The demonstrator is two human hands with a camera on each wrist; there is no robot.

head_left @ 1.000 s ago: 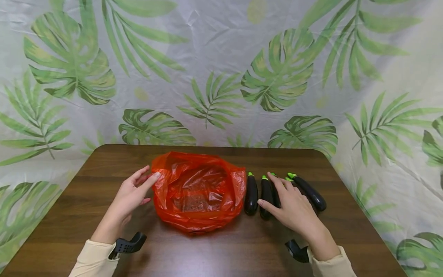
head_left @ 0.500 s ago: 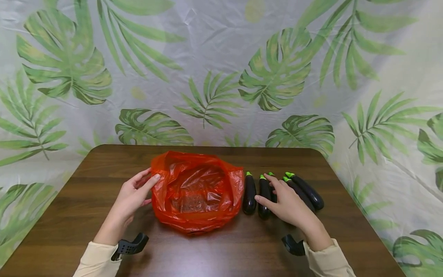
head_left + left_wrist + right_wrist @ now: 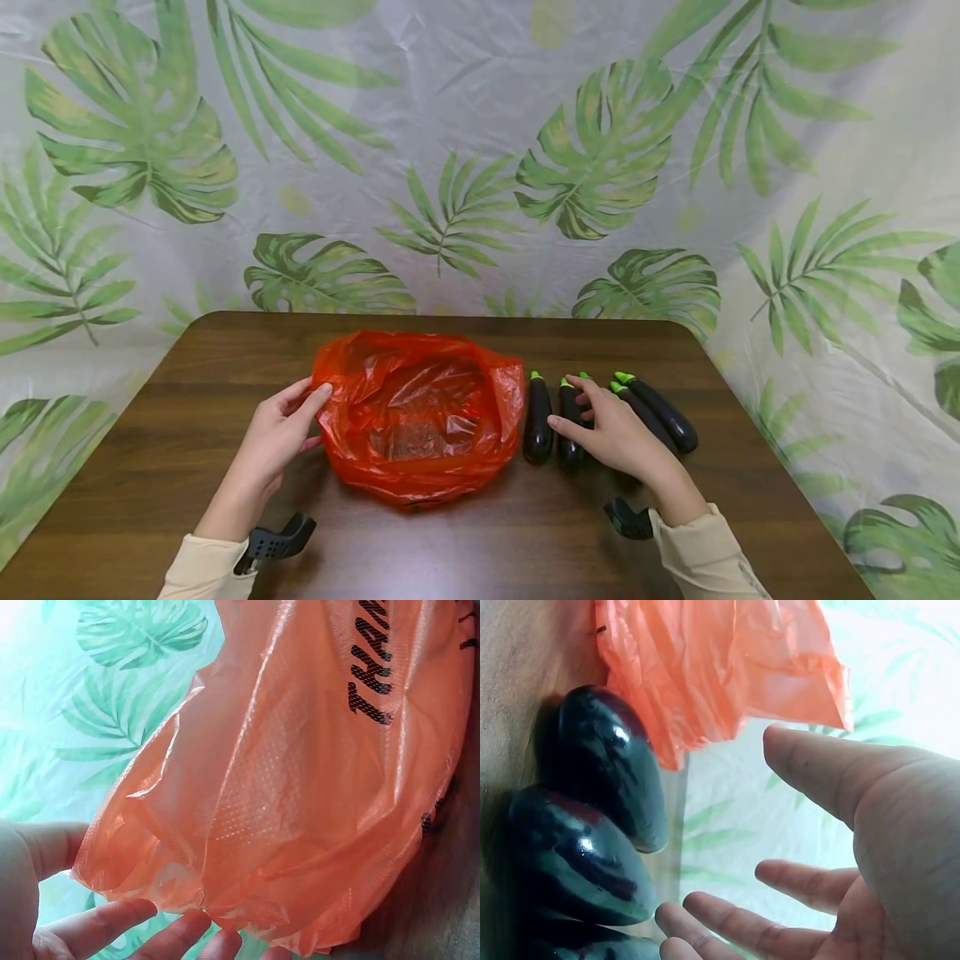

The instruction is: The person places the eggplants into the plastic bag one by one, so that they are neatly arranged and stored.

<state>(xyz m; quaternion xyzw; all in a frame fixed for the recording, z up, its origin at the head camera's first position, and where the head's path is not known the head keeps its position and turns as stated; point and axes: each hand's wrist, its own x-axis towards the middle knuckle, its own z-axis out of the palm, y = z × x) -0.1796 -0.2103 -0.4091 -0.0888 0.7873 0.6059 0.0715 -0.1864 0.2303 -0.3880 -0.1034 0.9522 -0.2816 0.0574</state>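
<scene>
A red plastic bag stands with its mouth spread wide in the middle of the table. My left hand pinches its left rim, the thumb on the inner side and the fingers along the outside. To the right of the bag, several dark, glossy eggplants with green stems lie side by side. My right hand hovers over the middle ones with fingers spread and bent a little, partly hiding them. In the right wrist view, nothing lies between the thumb and fingers, and the eggplants are beside the fingertips.
The brown wooden table ends at a back edge close behind the bag. Behind it hangs a leaf-printed cloth. A black wrist mount sits on each wrist.
The left hand now grips the bag's rim and has drawn it slightly to the left. The right hand has stayed over the eggplants with only a small shift.
</scene>
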